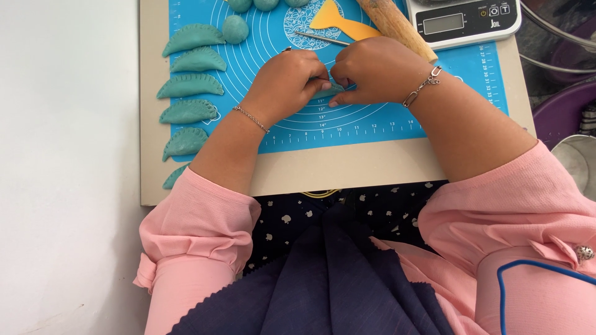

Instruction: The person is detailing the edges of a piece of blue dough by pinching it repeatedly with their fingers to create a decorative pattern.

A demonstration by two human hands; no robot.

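Both hands pinch one teal dough piece (336, 88) at mat centre: left hand (287, 84) grip closed on its left end, right hand (372, 71) grip closed on its right end, fingertips touching, wrists bent inward, forearms angled in from pink sleeves. Blue silicone mat (372, 121) lies on a beige board (335, 167) on the white table (62, 155). Six finished crimped dumplings (189, 85) line the mat's left edge; dough balls (235, 28) sit above. Rolling pin (397, 25), yellow scraper (338, 22), scale (462, 22) crowd top right.

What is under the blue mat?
The blue mat lies on a beige board that rests on a white table. The board's middle is covered.
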